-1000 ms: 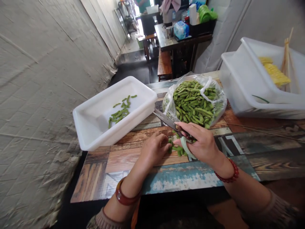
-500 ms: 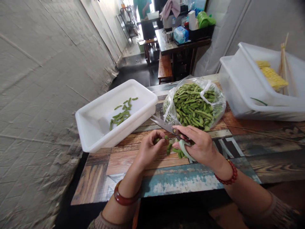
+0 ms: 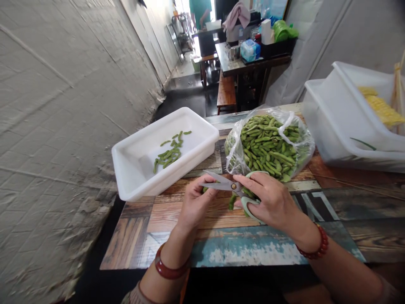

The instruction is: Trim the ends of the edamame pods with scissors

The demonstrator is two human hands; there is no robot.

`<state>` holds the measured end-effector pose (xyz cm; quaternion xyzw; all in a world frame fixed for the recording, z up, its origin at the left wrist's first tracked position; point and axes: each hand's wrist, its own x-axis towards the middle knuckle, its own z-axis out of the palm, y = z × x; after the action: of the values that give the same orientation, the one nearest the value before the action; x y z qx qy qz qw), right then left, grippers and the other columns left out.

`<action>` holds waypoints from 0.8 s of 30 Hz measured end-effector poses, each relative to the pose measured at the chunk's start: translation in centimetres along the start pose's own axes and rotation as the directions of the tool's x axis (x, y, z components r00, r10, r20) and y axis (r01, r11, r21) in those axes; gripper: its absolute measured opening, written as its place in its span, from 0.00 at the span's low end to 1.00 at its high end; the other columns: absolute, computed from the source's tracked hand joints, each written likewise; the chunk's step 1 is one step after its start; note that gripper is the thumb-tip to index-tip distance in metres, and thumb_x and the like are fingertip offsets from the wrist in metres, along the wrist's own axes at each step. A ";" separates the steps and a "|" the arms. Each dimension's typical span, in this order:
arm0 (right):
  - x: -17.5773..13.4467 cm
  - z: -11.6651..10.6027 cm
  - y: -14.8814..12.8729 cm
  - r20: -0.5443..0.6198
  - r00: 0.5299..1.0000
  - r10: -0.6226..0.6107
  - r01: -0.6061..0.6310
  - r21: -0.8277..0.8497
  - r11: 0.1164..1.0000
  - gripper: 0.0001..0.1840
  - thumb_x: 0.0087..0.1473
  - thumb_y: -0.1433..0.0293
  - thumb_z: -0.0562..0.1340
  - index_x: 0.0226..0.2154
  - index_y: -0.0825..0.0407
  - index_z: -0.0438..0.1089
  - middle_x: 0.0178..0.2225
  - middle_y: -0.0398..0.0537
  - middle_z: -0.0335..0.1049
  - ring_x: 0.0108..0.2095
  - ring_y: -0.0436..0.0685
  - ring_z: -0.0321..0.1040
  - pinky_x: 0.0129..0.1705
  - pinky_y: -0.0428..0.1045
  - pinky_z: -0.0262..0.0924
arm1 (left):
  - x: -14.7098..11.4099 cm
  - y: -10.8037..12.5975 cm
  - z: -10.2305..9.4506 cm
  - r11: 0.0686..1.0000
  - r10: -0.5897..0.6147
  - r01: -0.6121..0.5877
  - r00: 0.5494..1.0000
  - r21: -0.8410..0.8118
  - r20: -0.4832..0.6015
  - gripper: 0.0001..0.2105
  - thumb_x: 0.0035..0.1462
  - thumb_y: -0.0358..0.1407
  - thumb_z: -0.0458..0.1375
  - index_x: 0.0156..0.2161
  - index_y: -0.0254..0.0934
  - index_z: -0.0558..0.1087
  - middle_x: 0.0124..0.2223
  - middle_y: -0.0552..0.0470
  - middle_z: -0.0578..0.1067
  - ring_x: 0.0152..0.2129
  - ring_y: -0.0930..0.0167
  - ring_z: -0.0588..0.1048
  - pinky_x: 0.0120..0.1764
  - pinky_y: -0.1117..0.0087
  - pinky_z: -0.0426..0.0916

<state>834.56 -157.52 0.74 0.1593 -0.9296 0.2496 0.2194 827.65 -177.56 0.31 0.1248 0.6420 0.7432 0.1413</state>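
Observation:
My left hand (image 3: 196, 202) pinches a green soybean pod (image 3: 205, 189), mostly hidden behind the fingers and a blade. In my right hand (image 3: 268, 198) are scissors (image 3: 223, 184) with pale green handles, their blades parted and reaching across to the left fingertips. A few loose pods (image 3: 232, 202) lie on the table beneath the scissors. Behind my right hand stands a clear plastic bag (image 3: 233, 158) heaped with soybean pods (image 3: 268, 141). To the left, a white plastic tub (image 3: 133, 185) holds several pods (image 3: 169, 157) on its bottom.
White tubs (image 3: 329, 126) with yellow packets (image 3: 381, 107) stand at the right. Thin sticks (image 3: 357, 184) lie before them on the patchwork wooden table (image 3: 126, 245). A rough wall (image 3: 47, 126) runs along the left. Farther back are a cluttered table (image 3: 226, 63), a bench (image 3: 226, 90) and a person (image 3: 201, 12).
The scissors have opened wider, and their blades have come to the pod at my left fingertips. The whole view has shifted slightly, so the things appear farther right.

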 end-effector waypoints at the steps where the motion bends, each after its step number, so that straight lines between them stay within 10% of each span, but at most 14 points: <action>1: 0.0 0.1 0.0 0.004 1.000 0.002 -0.002 0.004 1.000 0.27 0.54 0.64 0.67 0.55 0.53 0.67 0.38 0.52 0.70 0.39 0.61 0.69 0.43 0.57 0.66 | 0.0 0.0 0.0 1.000 0.002 -0.002 1.000 0.003 0.006 0.11 0.51 0.42 0.67 0.33 0.36 0.78 0.34 0.48 0.79 0.30 0.70 0.74 0.32 0.73 0.66; 24: -0.3 0.0 0.2 0.067 0.997 0.024 -0.028 0.053 0.998 0.28 0.54 0.65 0.67 0.57 0.52 0.65 0.40 0.53 0.71 0.40 0.61 0.69 0.43 0.57 0.67 | 0.0 -0.1 -0.4 0.979 0.178 -0.178 0.984 0.096 0.008 0.05 0.53 0.37 0.66 0.35 0.40 0.81 0.35 0.49 0.79 0.32 0.68 0.75 0.37 0.68 0.67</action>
<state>834.70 -157.28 0.53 0.1613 -0.9313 0.2720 0.1808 827.51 -177.86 0.14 0.1882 0.6636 0.7209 0.0680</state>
